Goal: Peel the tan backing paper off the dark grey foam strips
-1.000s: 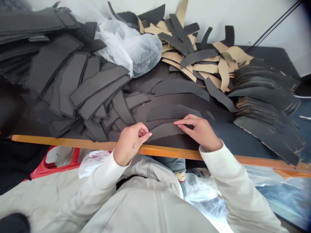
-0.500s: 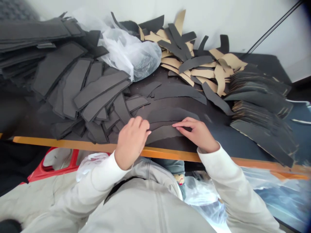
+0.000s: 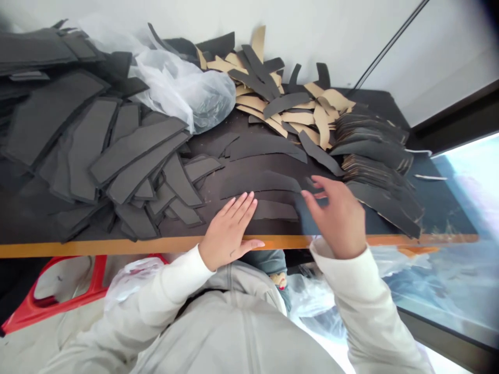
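My left hand [image 3: 233, 226] lies flat with fingers stretched out, resting on the left part of a dark foam strip [image 3: 275, 210] near the table's front edge. A second, longer curved dark strip [image 3: 265, 183] lies just behind it, close to the fingertips. My right hand [image 3: 337, 215] is raised at the right end of these strips, thumb and fingers apart, with nothing seen between them. Farther back lies another curved dark piece [image 3: 265, 147].
Dark foam pieces [image 3: 136, 150] are heaped at the left. A clear plastic bag [image 3: 187, 88] sits behind them. Black and tan strips [image 3: 296, 117] lie jumbled at the back. Stacked dark pieces [image 3: 374, 171] stand at the right. Below the table is a red stool [image 3: 95, 278].
My left hand has flattened onto the front strip. The right hand has let go of the strip's edge, moved right and opened. The view has turned to the right.
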`<control>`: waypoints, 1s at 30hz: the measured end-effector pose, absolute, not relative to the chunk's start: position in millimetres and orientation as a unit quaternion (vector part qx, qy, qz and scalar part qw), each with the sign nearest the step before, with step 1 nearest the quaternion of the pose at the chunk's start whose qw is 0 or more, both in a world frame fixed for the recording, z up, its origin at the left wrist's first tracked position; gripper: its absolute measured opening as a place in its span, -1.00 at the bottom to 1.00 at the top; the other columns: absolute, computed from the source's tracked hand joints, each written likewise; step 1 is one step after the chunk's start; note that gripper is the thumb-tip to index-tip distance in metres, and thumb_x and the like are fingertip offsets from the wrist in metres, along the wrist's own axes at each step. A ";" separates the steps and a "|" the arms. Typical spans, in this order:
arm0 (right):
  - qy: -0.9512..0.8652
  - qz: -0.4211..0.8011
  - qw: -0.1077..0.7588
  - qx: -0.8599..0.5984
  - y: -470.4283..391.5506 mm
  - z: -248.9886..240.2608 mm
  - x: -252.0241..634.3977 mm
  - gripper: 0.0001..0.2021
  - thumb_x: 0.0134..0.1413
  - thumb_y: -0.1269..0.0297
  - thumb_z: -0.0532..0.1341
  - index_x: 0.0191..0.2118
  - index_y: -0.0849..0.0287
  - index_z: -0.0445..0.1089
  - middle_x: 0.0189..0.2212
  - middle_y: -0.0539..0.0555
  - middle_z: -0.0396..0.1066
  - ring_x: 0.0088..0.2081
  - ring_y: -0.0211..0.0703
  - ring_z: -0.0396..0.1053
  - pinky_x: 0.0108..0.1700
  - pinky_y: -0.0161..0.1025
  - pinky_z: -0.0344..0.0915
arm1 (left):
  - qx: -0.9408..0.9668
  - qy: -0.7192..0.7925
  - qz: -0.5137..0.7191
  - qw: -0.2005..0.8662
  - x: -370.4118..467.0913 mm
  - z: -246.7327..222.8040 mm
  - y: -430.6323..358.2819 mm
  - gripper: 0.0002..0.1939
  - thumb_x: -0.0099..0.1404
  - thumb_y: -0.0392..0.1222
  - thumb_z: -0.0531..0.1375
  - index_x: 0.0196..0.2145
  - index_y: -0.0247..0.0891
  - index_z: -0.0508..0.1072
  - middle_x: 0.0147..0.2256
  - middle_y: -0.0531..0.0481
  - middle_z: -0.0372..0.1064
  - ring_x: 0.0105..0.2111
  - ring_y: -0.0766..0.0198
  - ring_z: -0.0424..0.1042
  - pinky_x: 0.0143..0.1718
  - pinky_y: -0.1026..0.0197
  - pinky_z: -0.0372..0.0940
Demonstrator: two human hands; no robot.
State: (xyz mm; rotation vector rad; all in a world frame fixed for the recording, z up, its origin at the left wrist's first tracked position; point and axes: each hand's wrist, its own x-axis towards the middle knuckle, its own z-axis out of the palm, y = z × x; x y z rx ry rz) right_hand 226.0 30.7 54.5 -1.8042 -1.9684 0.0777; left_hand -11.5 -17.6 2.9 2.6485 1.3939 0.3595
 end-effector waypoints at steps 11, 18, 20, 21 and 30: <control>-0.688 0.234 0.199 -0.658 19.4 29.9 232.7 -0.76 0.14 0.08 0.19 -0.41 0.11 0.44 -0.46 -0.02 0.50 -0.46 -0.22 0.37 -0.34 -0.28 0.21 | 0.900 0.411 0.129 0.059 12.6 20.4 -8.2 -0.10 0.36 0.30 -0.04 0.34 -0.54 0.00 0.37 -0.31 -0.14 0.38 0.01 -0.10 0.37 0.01 -0.11; -0.685 0.233 0.179 -0.666 19.1 25.3 233.7 -0.75 0.13 0.09 0.19 -0.46 0.10 0.43 -0.52 -0.04 0.47 -0.53 -0.27 0.30 -0.41 -0.31 0.13 | 0.903 0.401 0.121 0.093 30.2 4.0 0.2 -0.14 0.39 0.26 -0.04 0.33 -0.55 0.00 0.37 -0.33 -0.13 0.38 0.02 -0.10 0.36 0.02 -0.10; -0.691 0.233 0.182 -0.659 19.0 24.4 234.5 -0.75 0.14 0.09 0.18 -0.46 0.11 0.42 -0.52 -0.04 0.47 -0.53 -0.28 0.29 -0.41 -0.31 0.13 | 0.902 0.406 0.117 0.094 30.5 3.0 -0.6 -0.13 0.38 0.26 -0.03 0.34 -0.54 -0.01 0.38 -0.32 -0.15 0.38 0.03 -0.11 0.36 0.03 -0.10; -0.695 0.234 0.183 -0.655 19.0 24.3 234.8 -0.75 0.14 0.10 0.18 -0.46 0.11 0.42 -0.52 -0.04 0.46 -0.53 -0.28 0.28 -0.41 -0.31 0.12 | 0.901 0.408 0.115 0.094 30.6 3.1 -1.0 -0.13 0.38 0.27 -0.03 0.34 -0.54 -0.02 0.38 -0.32 -0.16 0.39 0.03 -0.12 0.36 0.03 -0.10; -0.714 0.228 0.176 -0.639 18.6 25.5 234.7 -0.77 0.19 0.17 0.16 -0.46 0.10 0.37 -0.51 -0.03 0.41 -0.47 -0.24 0.30 -0.40 -0.30 0.12 | 0.898 0.416 0.100 0.099 33.2 6.0 -0.2 -0.14 0.38 0.26 -0.04 0.34 -0.53 -0.01 0.38 -0.29 -0.14 0.38 0.03 -0.09 0.36 0.03 -0.09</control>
